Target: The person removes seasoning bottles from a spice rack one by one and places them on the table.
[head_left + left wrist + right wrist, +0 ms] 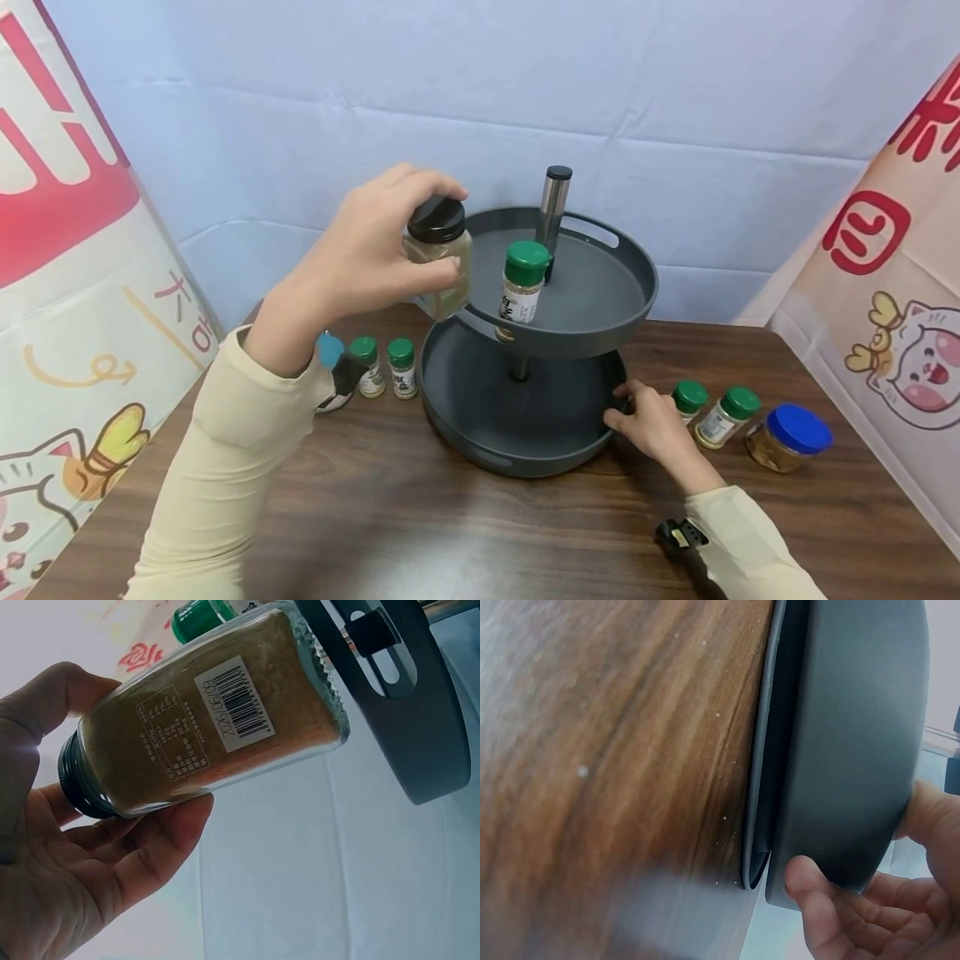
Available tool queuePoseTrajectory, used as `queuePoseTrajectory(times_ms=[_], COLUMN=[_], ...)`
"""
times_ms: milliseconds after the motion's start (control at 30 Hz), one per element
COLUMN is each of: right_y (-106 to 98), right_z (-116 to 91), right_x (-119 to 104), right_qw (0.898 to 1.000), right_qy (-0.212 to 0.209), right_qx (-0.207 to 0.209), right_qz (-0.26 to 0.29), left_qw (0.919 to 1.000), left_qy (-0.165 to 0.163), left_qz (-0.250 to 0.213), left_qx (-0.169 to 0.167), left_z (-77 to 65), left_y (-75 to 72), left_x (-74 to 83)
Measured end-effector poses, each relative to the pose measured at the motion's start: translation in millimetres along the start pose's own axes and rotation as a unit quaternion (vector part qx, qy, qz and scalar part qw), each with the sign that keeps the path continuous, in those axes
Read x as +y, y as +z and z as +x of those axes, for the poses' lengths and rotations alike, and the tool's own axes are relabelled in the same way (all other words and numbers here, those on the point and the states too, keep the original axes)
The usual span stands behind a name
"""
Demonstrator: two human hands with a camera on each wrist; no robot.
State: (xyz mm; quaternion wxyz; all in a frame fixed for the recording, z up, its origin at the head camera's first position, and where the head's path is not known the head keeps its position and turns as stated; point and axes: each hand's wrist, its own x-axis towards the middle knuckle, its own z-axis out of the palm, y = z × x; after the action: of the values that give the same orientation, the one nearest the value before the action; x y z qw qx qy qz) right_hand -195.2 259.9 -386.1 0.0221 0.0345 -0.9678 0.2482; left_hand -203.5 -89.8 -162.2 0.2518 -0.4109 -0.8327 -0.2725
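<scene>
My left hand [367, 242] grips a square glass spice jar [452, 300] with a black screw lid, thumb on one side and fingers on the other. Brownish powder fills the jar, and a barcode label shows in the left wrist view. It hangs over the left rim of the upper tray [600, 304] of a dark grey two-tier stand. On that tray stands a green-capped spice bottle [523, 287]. With fingers hooked over the rim and thumb outside, my right hand [652, 423] holds the right edge of the lower tray [525, 458].
Two green-capped bottles [402, 371] stand left of the stand, beside a blue-topped container [328, 350] partly hidden by my left sleeve. On the right are two more green-capped bottles [718, 423] and a blue-lidded jar [787, 437]. A steel post [553, 204] rises through the trays.
</scene>
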Motion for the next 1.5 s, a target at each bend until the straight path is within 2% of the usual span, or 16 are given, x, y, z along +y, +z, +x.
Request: queuePoseTrajectory(times_ms=[167, 333, 667, 867, 1033, 1133, 1300, 1500], right_y=[1, 1, 1, 1, 1, 1, 1, 1], right_z=[1, 0, 0, 0, 0, 0, 0, 0], right_x=[-1, 0, 0, 1, 1, 1, 0, 0], right_qw=[1.0, 1.0, 1.0, 1.0, 1.0, 1.0, 1.0, 1.0], right_qy=[-0.006, -0.008, -0.004, -0.004, -0.005, -0.005, -0.005, -0.005], right_qx=[0.001, 0.001, 0.003, 0.002, 0.004, 0.003, 0.006, 0.008], right_qz=[0.001, 0.003, 0.005, 0.004, 0.007, 0.007, 0.006, 0.005], left_qw=[0.9999, 0.9999, 0.9984, 0.9947, 0.9921, 0.9894, 0.9851, 0.9823], left_qy=[0.009, 0.007, -0.02, -0.039, -0.043, -0.057, -0.088, -0.106], left_qz=[0.003, 0.009, 0.024, 0.029, 0.023, 0.021, 0.021, 0.013], left_qx=[0.011, 0.009, -0.047, -0.09, -0.116, -0.132, -0.146, -0.154], left_z=[-9.3, -18.1, -32.7, -41.3, -47.7, -53.3, -61.2, -69.9], left_y=[-4.7, -6.3, 1.8, 8.7, 12.6, 14.4, 17.8, 23.2], left_x=[-4.4, -11.2, -24.0, -30.3, -35.9, -38.9, -44.5, -53.7])
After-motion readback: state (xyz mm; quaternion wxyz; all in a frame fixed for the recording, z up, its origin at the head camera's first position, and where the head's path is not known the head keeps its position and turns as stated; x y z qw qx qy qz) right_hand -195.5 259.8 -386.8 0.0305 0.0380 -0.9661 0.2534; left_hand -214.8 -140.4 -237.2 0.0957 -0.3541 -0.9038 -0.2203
